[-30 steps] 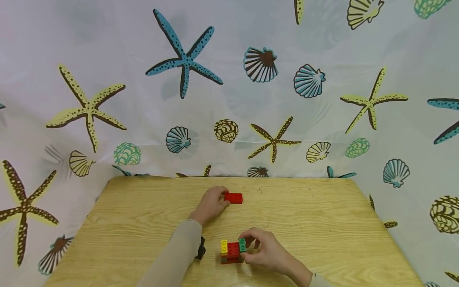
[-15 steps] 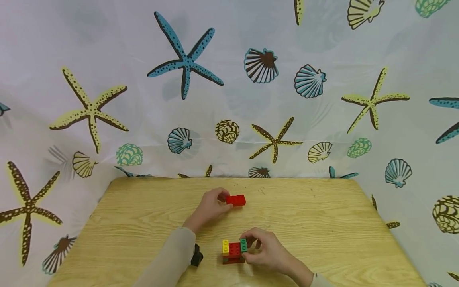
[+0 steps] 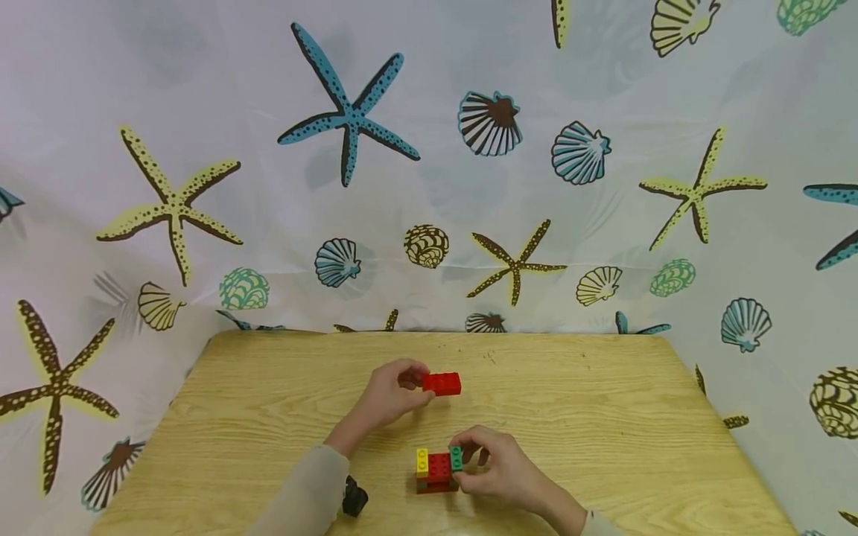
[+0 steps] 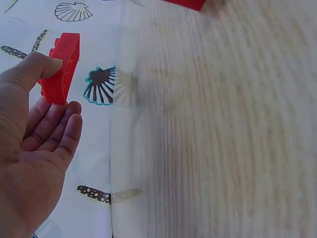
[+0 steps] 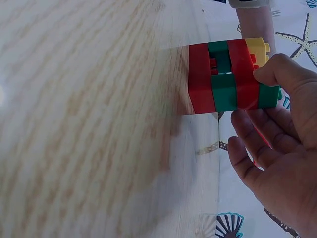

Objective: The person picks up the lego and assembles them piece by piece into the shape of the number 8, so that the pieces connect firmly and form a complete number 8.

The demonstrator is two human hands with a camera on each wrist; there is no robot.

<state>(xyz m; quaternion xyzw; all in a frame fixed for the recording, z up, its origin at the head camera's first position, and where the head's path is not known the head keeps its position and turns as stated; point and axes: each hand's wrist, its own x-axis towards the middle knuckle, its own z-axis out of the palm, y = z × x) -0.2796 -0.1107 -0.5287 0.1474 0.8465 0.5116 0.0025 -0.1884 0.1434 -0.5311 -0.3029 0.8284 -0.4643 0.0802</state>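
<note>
My left hand [image 3: 392, 391] pinches a red toy building brick [image 3: 442, 383] by its left end, over the far half of the table. In the left wrist view the thumb lies on one face of this brick [image 4: 63, 69], with fingertips at its lower end. My right hand [image 3: 496, 469] holds a small brick structure [image 3: 438, 480] at its right side, near the table's front. Red layers, green bricks between them, and a yellow brick [image 3: 421, 461] and a green brick [image 3: 456, 458] on top make up the structure. In the right wrist view the thumb touches the structure [image 5: 223, 77] near its top.
A wooden table [image 3: 590, 417] lies under both hands. Behind it and at its sides hangs a white cloth [image 3: 402, 186] printed with starfish and shells. A small black device [image 3: 354, 496] sits beside the left sleeve [image 3: 304, 487].
My left hand has drawn the red brick slightly toward me and to the right, its forearm shifting back and left. The right hand and the structure stay nearly still.
</note>
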